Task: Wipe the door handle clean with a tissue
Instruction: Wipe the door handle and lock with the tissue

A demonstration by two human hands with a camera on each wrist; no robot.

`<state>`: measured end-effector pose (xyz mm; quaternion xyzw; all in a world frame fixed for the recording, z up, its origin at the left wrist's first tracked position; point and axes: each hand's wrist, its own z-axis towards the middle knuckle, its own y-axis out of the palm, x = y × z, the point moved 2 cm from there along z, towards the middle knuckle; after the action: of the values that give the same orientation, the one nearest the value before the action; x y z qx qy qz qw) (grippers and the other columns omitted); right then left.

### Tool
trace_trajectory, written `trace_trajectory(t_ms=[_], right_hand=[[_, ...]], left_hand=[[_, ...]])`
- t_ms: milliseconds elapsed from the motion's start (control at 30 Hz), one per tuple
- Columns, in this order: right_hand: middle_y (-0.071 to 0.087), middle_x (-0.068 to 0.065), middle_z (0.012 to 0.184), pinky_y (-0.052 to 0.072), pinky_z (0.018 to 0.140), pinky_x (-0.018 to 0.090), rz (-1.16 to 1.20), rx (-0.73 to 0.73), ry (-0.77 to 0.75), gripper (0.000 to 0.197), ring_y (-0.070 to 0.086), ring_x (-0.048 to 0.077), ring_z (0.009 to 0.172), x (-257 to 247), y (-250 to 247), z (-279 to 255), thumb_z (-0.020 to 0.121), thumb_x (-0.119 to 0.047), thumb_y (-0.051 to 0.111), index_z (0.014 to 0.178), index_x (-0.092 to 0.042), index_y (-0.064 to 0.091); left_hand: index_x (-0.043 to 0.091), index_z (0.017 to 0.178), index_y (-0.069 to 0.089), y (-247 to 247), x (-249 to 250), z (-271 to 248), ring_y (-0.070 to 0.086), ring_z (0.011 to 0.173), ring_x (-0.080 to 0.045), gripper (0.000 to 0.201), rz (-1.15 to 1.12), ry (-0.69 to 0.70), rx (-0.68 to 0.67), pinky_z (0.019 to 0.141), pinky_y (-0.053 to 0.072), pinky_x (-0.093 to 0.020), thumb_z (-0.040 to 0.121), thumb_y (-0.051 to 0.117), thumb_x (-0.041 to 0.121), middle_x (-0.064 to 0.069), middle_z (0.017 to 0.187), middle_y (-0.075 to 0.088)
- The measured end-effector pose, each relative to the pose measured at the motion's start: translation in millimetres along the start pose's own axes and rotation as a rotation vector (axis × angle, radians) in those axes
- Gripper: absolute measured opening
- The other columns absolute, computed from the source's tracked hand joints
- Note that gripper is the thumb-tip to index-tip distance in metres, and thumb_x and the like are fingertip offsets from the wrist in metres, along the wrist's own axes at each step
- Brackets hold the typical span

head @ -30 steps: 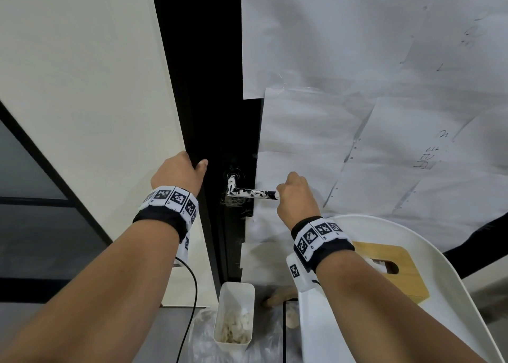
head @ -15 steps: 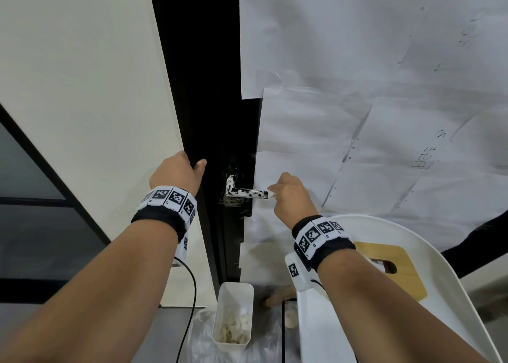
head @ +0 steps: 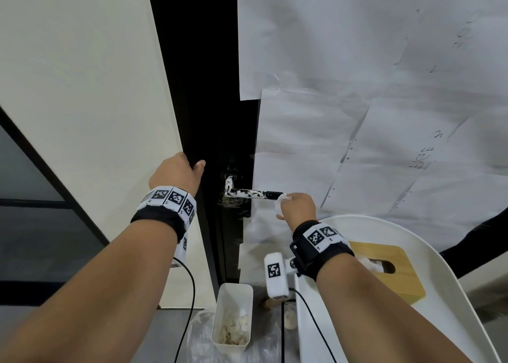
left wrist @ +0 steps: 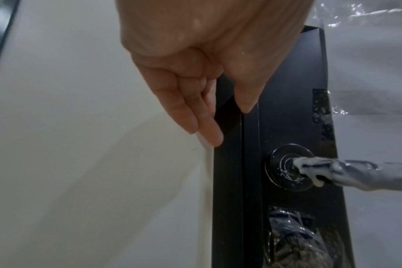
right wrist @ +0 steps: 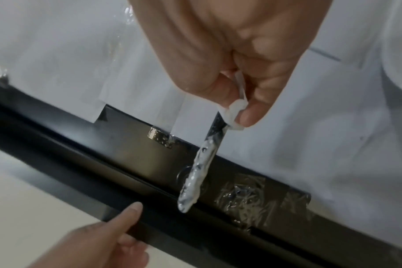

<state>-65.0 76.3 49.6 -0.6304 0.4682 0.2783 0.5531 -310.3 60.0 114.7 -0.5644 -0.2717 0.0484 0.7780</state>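
Note:
The door handle is a black lever smeared with white paste, sticking out to the right from its round rose on the black door. My right hand pinches a crumpled white tissue round the free end of the lever. In the right wrist view the tissue is wrapped over the handle between thumb and fingers, and the stretch beside it shows black. My left hand rests on the door frame's edge, with the fingers straight against the white wall and the thumb on the black frame.
White paper sheets are taped over the door. A white cart at the lower right holds a wooden tissue box. Below the handle a white bin holds used tissues. Crinkled plastic film is taped under the rose.
My right hand slid left along the lever with the tissue, then back right to its free end. The left hand has stayed on the frame.

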Motion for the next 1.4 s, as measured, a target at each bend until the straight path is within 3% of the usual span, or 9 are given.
trace_trajectory(t_ms=[133, 267, 367, 500, 633, 833, 1067, 1233, 1400], right_hand=[[0.050, 0.006, 0.076, 0.059, 0.081, 0.037, 0.297, -0.083, 0.152, 0.029, 0.058, 0.023, 0.076, -0.2, 2.4, -6.6, 0.088, 0.004, 0.047, 0.067, -0.016, 0.045], [0.043, 0.007, 0.073, 0.054, 0.065, 0.029, 0.590, -0.080, 0.314, 0.026, 0.049, 0.018, 0.062, -6.1, 8.3, -11.7, 0.089, 0.011, 0.041, 0.073, -0.008, 0.046], [0.048, 0.010, 0.077, 0.051, 0.067, 0.027, 0.708, -0.113, 0.390, 0.022, 0.049, 0.021, 0.060, -18.5, 17.7, -25.4, 0.089, 0.016, 0.039, 0.099, 0.005, 0.056], [0.056, 0.014, 0.097, 0.056, 0.077, 0.031, 0.386, -0.218, 0.223, 0.032, 0.058, 0.023, 0.076, -30.0, 26.1, -34.2, 0.087, 0.006, 0.051, 0.118, 0.012, 0.054], [0.067, 0.015, 0.104, 0.053, 0.090, 0.038, -0.086, -0.036, -0.158, 0.030, 0.062, 0.032, 0.097, -38.3, 4.2, -31.2, 0.083, -0.008, 0.053, 0.107, 0.002, 0.066], [0.059, 0.016, 0.093, 0.053, 0.068, 0.032, -0.400, 0.165, -0.509, 0.032, 0.062, 0.032, 0.081, -24.3, -9.1, -6.1, 0.080, -0.004, 0.048, 0.098, -0.008, 0.073], [0.041, 0.011, 0.091, 0.047, 0.058, 0.033, -0.631, 0.111, -0.554, 0.025, 0.046, 0.026, 0.069, -12.7, 11.9, -10.5, 0.074, 0.013, 0.045, 0.081, 0.002, 0.066], [0.041, 0.012, 0.097, 0.045, 0.066, 0.031, -0.651, -0.029, -0.639, 0.023, 0.046, 0.025, 0.075, -28.2, 24.4, -19.8, 0.078, 0.011, 0.046, 0.089, 0.002, 0.064], [0.043, 0.014, 0.099, 0.045, 0.066, 0.028, -0.588, 0.069, -0.563, 0.029, 0.044, 0.024, 0.071, -28.3, 14.6, -15.0, 0.077, 0.013, 0.042, 0.091, 0.003, 0.066]], left_hand=[[0.013, 0.077, 0.046, -0.7, 0.2, -0.2, 0.051, 0.062, -0.027, 0.040, 0.001, 0.004, 0.002, 0.057, 0.039, -0.031, 0.091, 0.048, 0.050, -0.002, 0.062, 0.045], [0.013, 0.078, 0.046, -0.6, 0.9, -0.5, 0.052, 0.064, -0.028, 0.040, -0.001, 0.005, -0.003, 0.058, 0.040, -0.032, 0.091, 0.048, 0.050, -0.002, 0.061, 0.045], [0.013, 0.078, 0.046, -1.2, 0.3, -0.5, 0.053, 0.064, -0.028, 0.040, 0.000, 0.009, -0.005, 0.059, 0.041, -0.032, 0.091, 0.048, 0.050, -0.002, 0.062, 0.045], [0.013, 0.079, 0.047, -0.5, -1.3, 0.8, 0.054, 0.065, -0.029, 0.041, 0.007, 0.014, -0.005, 0.059, 0.041, -0.032, 0.091, 0.048, 0.052, -0.002, 0.063, 0.047], [0.013, 0.079, 0.048, 1.0, -1.7, 2.1, 0.054, 0.064, -0.028, 0.041, 0.013, 0.012, -0.005, 0.059, 0.041, -0.031, 0.090, 0.048, 0.052, -0.002, 0.063, 0.048], [0.014, 0.079, 0.047, 2.6, -2.7, 2.8, 0.054, 0.065, -0.029, 0.040, 0.005, 0.012, 0.004, 0.059, 0.041, -0.032, 0.090, 0.048, 0.052, -0.002, 0.062, 0.047], [0.014, 0.079, 0.047, 4.5, -3.0, 2.7, 0.054, 0.064, -0.028, 0.040, 0.005, 0.014, 0.011, 0.058, 0.041, -0.031, 0.090, 0.047, 0.052, -0.001, 0.061, 0.045], [0.014, 0.079, 0.047, 3.0, -3.0, 2.6, 0.054, 0.064, -0.028, 0.040, 0.000, 0.014, 0.004, 0.057, 0.040, -0.031, 0.091, 0.047, 0.052, -0.002, 0.063, 0.048], [0.014, 0.080, 0.046, 2.4, -2.2, 2.1, 0.054, 0.065, -0.028, 0.040, 0.009, 0.013, 0.000, 0.058, 0.040, -0.031, 0.091, 0.047, 0.052, -0.001, 0.062, 0.047]])
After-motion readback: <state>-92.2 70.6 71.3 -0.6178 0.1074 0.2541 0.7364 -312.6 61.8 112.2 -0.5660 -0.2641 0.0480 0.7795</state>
